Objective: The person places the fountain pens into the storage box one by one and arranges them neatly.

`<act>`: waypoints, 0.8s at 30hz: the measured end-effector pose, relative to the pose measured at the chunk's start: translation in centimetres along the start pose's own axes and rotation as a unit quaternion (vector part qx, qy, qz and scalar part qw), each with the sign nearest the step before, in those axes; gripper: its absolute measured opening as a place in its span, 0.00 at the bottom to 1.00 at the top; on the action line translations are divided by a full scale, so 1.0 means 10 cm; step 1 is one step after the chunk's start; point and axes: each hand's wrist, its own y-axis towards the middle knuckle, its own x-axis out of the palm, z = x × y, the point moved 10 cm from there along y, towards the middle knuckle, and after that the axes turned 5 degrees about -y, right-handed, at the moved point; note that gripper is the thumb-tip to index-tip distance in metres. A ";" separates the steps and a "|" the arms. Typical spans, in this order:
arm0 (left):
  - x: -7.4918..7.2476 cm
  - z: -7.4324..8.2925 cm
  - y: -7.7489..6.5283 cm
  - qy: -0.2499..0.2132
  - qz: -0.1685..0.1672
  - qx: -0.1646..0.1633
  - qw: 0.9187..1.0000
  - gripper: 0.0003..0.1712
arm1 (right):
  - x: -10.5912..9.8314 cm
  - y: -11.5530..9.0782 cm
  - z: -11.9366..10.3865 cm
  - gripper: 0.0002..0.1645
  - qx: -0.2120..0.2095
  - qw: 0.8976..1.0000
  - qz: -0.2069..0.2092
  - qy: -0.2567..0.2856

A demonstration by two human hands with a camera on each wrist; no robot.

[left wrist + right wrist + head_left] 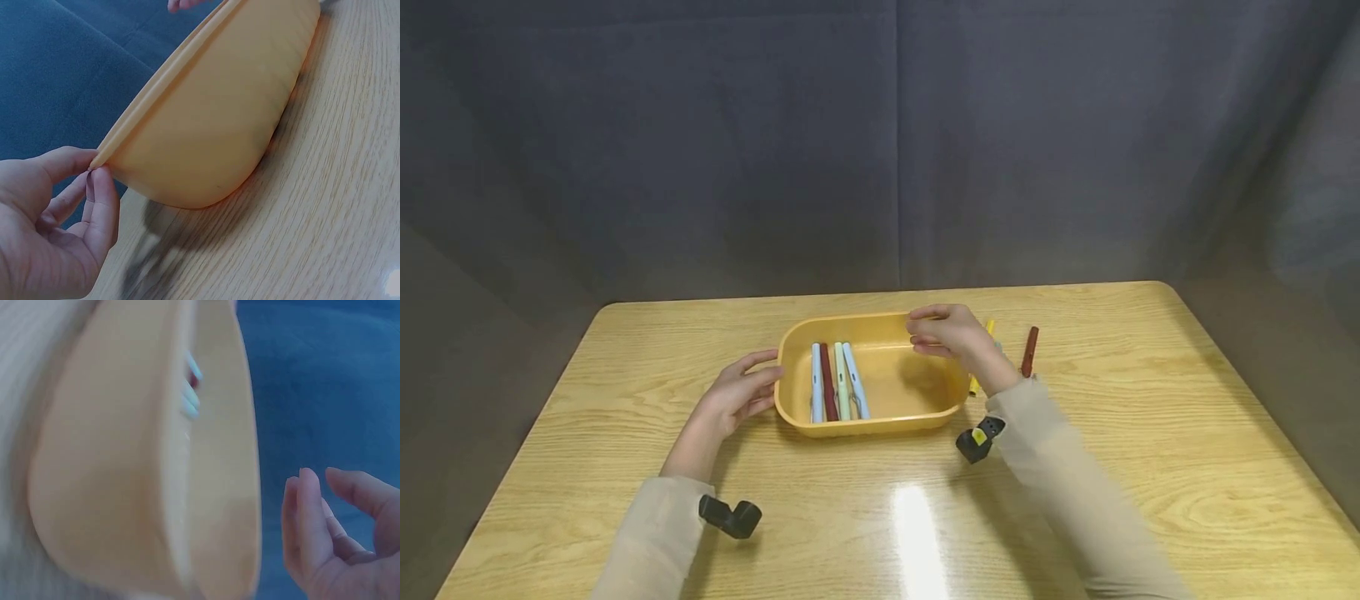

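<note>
Sitting on the table in the head view, the yellow tray holds four pens toward nine o'clock; the right hand hovers at its two o'clock corner. Left wrist: the left hand pinches the rim. Right wrist: loosely curved fingers, thumb parted.

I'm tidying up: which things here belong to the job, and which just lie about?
In the job:
rounded yellow plastic tray, pinched by the left hand
four slim pens inside: two light blue, one dark red, one pale green

Apparently lying about outside, though perhaps wanted:
dark red pen
slim yellow stick, partly hidden
</note>
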 end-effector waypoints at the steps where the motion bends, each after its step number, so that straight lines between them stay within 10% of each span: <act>1: 0.00 0.00 0.00 -0.001 -0.001 0.000 1.000 0.34 | -0.07 -0.02 -0.02 0.27 -0.002 1.000 0.003 -0.002; 14: 0.02 0.01 0.00 -0.003 -0.008 0.007 1.000 0.35 | -1.12 -0.22 0.16 0.32 0.001 0.997 0.076 -0.018; 24: 0.01 0.00 0.00 0.000 -0.003 0.006 1.000 0.34 | -1.49 -0.27 0.61 0.34 0.048 0.994 0.096 -0.023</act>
